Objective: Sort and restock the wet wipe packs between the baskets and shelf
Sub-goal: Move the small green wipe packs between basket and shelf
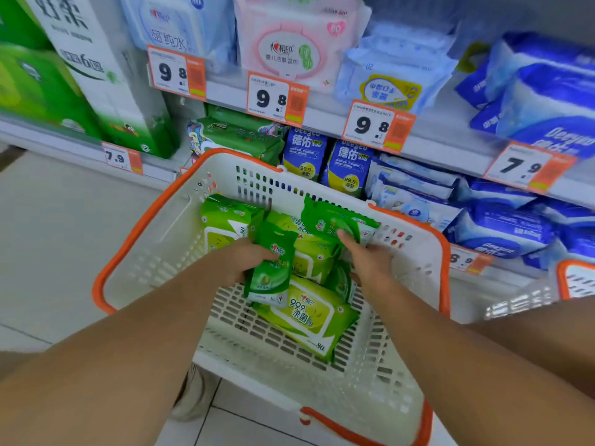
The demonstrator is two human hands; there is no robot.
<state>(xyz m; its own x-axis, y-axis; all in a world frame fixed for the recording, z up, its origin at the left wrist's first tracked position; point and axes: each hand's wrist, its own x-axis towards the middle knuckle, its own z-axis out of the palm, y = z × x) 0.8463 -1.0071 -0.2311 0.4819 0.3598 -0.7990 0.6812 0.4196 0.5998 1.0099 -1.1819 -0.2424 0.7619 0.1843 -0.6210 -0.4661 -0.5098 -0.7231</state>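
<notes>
Inside the white basket with the orange rim, both hands work among green wet wipe packs. Near the basket's middle, the left hand curls its fingers round a small dark-green pack, holding it upright and a little tilted above the packs below. Toward the basket's right wall, the right hand pinches another small green pack, thumb on top, raised near the far rim. Beneath both hands, on the basket's slatted floor, lies a large light-green pack marked 99.9% and 80, flat and angled toward the near side. Another large pack leans in the far left corner, and one more sits between the hands. Behind the basket, the shelf carries orange price tags reading 9.8 and 7.9, with blue packs standing just past the far rim. A second basket shows at the far right.
</notes>
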